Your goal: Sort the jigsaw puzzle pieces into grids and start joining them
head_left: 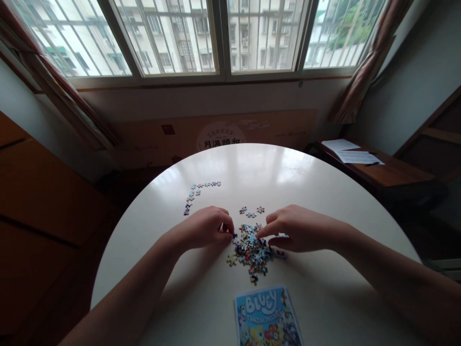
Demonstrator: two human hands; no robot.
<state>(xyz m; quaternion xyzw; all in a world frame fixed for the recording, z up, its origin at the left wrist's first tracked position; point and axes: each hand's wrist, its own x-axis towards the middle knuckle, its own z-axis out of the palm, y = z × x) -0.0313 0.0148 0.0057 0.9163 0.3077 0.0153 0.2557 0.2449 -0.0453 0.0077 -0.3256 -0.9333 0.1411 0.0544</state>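
Observation:
A heap of small colourful puzzle pieces [252,250] lies on the white round table [158,293]. At the heap's left edge my left hand [212,226] is closed, its fingers bent together beside a dark blue piece; what they hold, if anything, is too small to name. My right hand [293,228] reaches in from the right with thumb and index finger apart, the index fingertip touching the heap. Just beyond the heap lie a few loose pieces [251,215]. Farther left, joined pieces [190,198] form an L-shaped strip, with a small piece inside its corner.
A blue picture card reading "BLUEY" [266,317] lies at the near side of the table. Behind stand a long printed box [144,144] and a barred window. On the right, a wooden side table [399,168] holds papers [358,157] and a pen.

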